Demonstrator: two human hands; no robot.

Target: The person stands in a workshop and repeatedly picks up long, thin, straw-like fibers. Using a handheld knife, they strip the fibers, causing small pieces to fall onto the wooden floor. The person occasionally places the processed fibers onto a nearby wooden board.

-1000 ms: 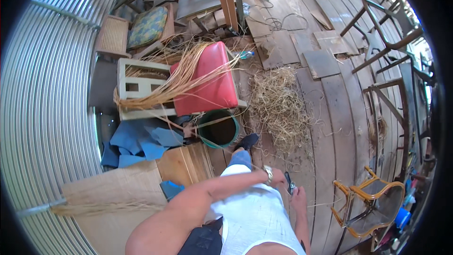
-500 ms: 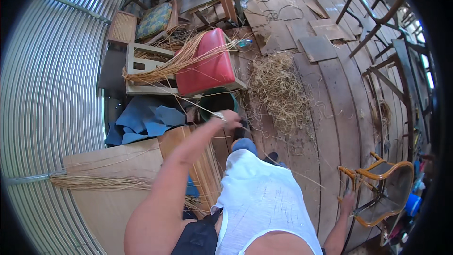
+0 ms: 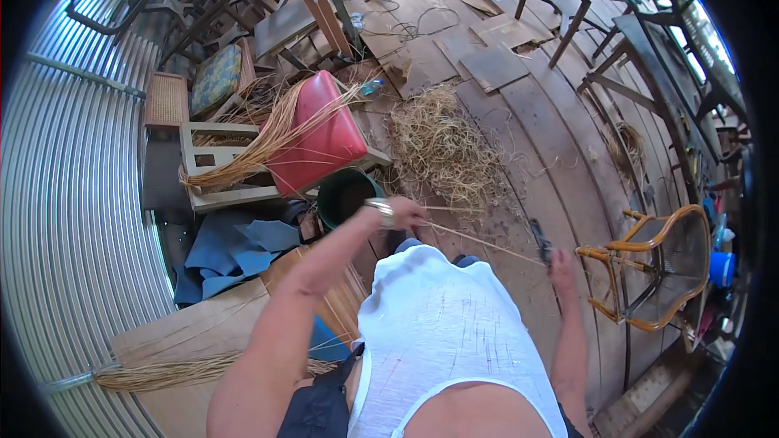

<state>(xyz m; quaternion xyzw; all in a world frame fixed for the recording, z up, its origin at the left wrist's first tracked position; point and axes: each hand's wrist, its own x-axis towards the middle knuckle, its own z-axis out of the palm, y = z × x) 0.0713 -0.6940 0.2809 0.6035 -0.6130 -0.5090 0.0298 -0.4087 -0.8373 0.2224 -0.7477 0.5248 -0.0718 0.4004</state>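
My left hand (image 3: 404,212), a metal watch or bracelet at its wrist, is closed on a thin, pale rattan strand (image 3: 485,242). The strand stretches across in front of my knees toward my right hand (image 3: 561,269). That hand is closed round a dark, narrow hand tool (image 3: 540,237) whose exact kind I cannot make out; the strand's end lies close by it. Just left of my left wrist stands a dark green bucket (image 3: 323,212). Beyond my hands a heap of curly rattan shavings (image 3: 445,146) covers some floorboards.
A red-seated chair (image 3: 312,146) lies at the left with a bundle of rattan strands (image 3: 251,150) across it. Blue sheets (image 3: 231,251) and a plywood board (image 3: 191,328) are nearer. A rattan-framed chair (image 3: 661,268) sits right; chair frames (image 3: 600,0) stand far right.
My right hand has swung forward and left with the tool, away from beside the rattan-framed chair. My left hand stays near the bucket, the strand now running between both hands. The view has shifted right.
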